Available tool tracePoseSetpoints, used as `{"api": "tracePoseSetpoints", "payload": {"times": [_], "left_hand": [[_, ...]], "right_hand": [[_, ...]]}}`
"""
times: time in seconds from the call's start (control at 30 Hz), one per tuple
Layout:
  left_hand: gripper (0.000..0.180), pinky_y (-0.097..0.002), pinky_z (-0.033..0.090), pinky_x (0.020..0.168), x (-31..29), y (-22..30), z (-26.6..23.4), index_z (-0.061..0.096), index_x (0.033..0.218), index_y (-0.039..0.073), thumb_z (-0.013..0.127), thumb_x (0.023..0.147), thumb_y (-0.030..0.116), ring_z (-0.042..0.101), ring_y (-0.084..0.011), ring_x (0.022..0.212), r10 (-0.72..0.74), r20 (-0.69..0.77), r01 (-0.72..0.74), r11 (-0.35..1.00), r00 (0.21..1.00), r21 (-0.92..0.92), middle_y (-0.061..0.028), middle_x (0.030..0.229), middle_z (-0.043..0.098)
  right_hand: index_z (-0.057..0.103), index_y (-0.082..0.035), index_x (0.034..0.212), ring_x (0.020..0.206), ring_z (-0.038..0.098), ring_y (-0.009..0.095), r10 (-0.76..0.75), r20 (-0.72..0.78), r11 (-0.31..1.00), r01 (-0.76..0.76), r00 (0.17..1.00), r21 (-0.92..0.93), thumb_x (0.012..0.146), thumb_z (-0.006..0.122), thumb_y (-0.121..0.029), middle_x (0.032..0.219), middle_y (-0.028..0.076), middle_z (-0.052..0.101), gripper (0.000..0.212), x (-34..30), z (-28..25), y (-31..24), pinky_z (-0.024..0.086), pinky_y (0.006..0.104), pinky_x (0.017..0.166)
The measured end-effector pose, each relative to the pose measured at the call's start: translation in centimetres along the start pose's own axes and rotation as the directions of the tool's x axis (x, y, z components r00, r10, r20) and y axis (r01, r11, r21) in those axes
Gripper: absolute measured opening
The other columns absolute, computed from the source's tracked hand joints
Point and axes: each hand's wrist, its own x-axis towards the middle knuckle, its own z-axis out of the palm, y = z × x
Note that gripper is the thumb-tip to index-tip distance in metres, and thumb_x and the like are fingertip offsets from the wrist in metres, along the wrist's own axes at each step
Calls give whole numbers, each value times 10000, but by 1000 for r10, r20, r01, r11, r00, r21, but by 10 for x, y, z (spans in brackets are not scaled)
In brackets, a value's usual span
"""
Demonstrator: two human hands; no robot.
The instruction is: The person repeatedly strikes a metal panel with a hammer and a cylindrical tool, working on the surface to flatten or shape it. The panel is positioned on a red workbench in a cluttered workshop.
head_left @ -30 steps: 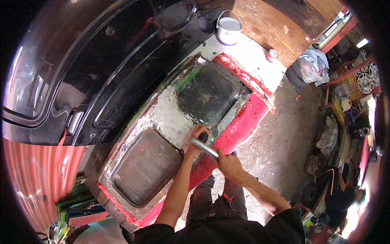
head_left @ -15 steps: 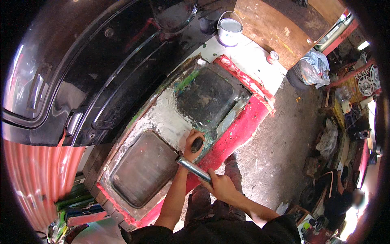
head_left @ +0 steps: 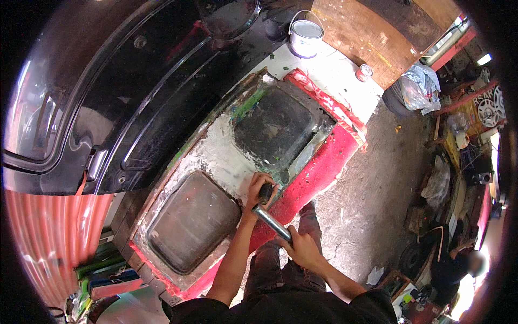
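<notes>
My left hand is wrapped round the dark, thick handle of a tool whose working end is hidden beneath the fingers. It rests on a large worn panel with patchy white and grey coating. My right hand grips the lower end of a shiny metal pipe. The pipe slants up to the left, its free end close below the dark handle; whether the two touch I cannot tell. Two dark rounded insets, one near and one far, are set in the panel.
Red sheeting lies along the panel's edge. A black vehicle body stands on the left. A lidded paint can and a small red tin sit on the white board beyond. Another person is at the lower right.
The pipe's free end has swung up and right, nearer the dark handle, and my right hand has moved slightly right. My left hand has shifted slightly with the handle in it.
</notes>
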Motion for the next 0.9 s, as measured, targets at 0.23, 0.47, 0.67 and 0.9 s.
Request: {"api": "tracePoseSetpoints", "payload": {"times": [0.23,0.47,0.67,0.9], "left_hand": [[251,-400,476,830,-6,14,10,546,966,38,725,809,120,548,-323,955,-47,26,44,993,999,109,-154,1026,509],[268,-422,474,822,-16,13,19,542,1017,28,691,815,122,526,-359,989,57,24,-60,980,998,187,-184,1097,488],[295,-415,486,788,-18,2,27,562,1007,30,704,754,81,554,-349,953,-143,77,138,988,987,63,-167,1046,461],[348,-426,493,733,-11,8,42,567,979,32,759,704,125,578,-341,884,-110,-17,111,968,994,225,-146,982,478]], "right_hand": [[449,-24,1078,647,629,468,12,-33,998,-9,999,68,959,564,-321,665,267,608,340,4,-3,12,479,564,565],[441,-21,1086,669,632,474,-10,-3,997,10,1000,73,959,568,-301,681,268,612,333,-1,-11,29,478,568,578],[447,-25,1095,676,631,479,-69,-17,990,71,997,120,967,558,-305,704,265,617,327,-6,-10,40,479,565,579],[458,-49,1154,726,650,461,-78,-18,988,79,997,132,953,596,-304,752,253,641,353,0,-17,49,508,521,595]]}}
